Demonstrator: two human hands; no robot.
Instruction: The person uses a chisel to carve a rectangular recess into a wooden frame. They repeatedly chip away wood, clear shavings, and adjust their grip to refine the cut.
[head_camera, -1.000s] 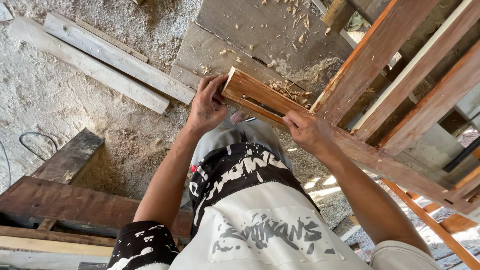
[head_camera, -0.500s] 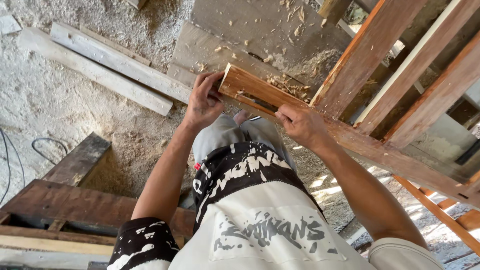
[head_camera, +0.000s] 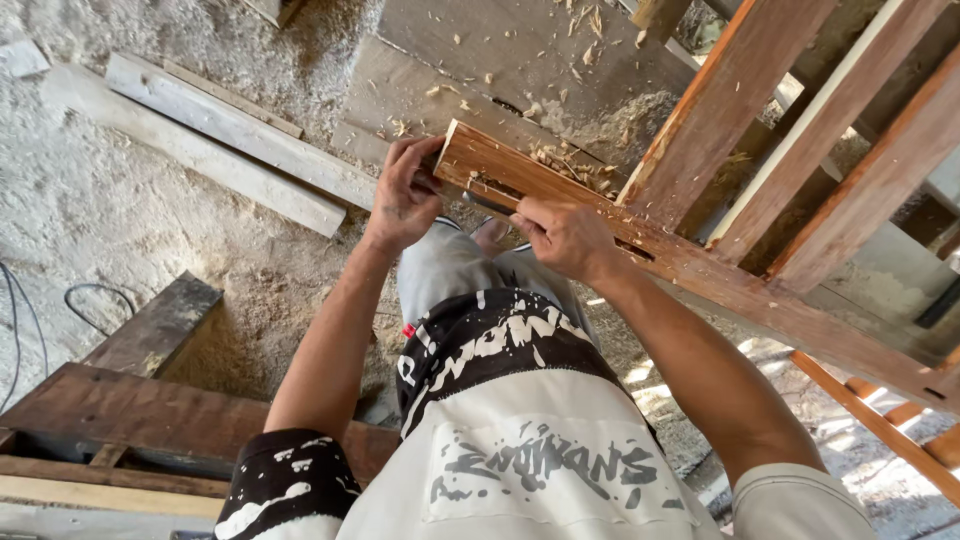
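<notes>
A long reddish-brown wooden beam (head_camera: 700, 270) slants from the upper middle toward the lower right, and a slot is cut near its close end. My left hand (head_camera: 405, 195) grips that end of the beam. My right hand (head_camera: 565, 238) is closed on a thin dark metal tool (head_camera: 488, 204) whose tip lies at the slot. Wood chips (head_camera: 570, 165) are heaped on the beam just beyond my hands.
Slanted wooden rails (head_camera: 790, 110) of a frame join the beam on the right. Pale planks (head_camera: 220, 140) lie on the sawdust-covered ground at upper left. Dark boards (head_camera: 150, 410) and a black cable (head_camera: 30, 330) are at lower left. More orange slats (head_camera: 890, 430) show at lower right.
The beam's near end and both hands have shifted a little toward the upper left in view. My right hand has slid closer to my left along the beam.
</notes>
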